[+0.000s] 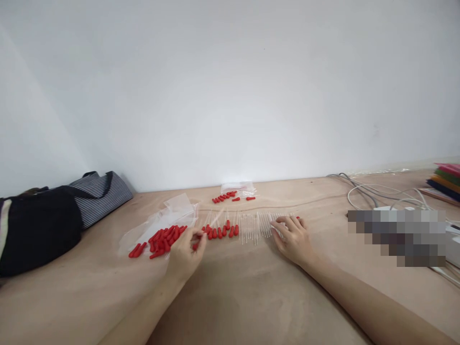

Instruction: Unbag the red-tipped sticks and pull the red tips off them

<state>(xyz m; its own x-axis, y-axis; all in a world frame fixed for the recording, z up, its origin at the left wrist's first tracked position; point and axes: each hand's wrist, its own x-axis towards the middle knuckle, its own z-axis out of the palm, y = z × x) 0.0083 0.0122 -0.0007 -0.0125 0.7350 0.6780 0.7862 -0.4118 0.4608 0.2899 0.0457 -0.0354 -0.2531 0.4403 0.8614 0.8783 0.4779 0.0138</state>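
My left hand (187, 249) is closed in a pinch around a dropper, its clear glass tube (217, 218) slanting up to the right from the fingertips. A red bulb shows under the fingers. Beside this hand lies a pile of red rubber bulbs (165, 239) on clear plastic bags (143, 227). To its right is a row of droppers with red bulbs (220, 233) fitted, bulbs toward me. My right hand (293, 239), fingers bent and somewhat apart, rests over the right end of a row of bare glass tubes (251, 227). Its fingertips are partly hidden; a bit of red shows beyond them.
Farther back near the wall, several more red bulbs (224, 197) lie by a clear bag (237, 188). A black and striped bag (43, 230) stands at left. Cables (359, 189), a blurred-out patch (398, 235) and a colourful stack (447, 179) are at right.
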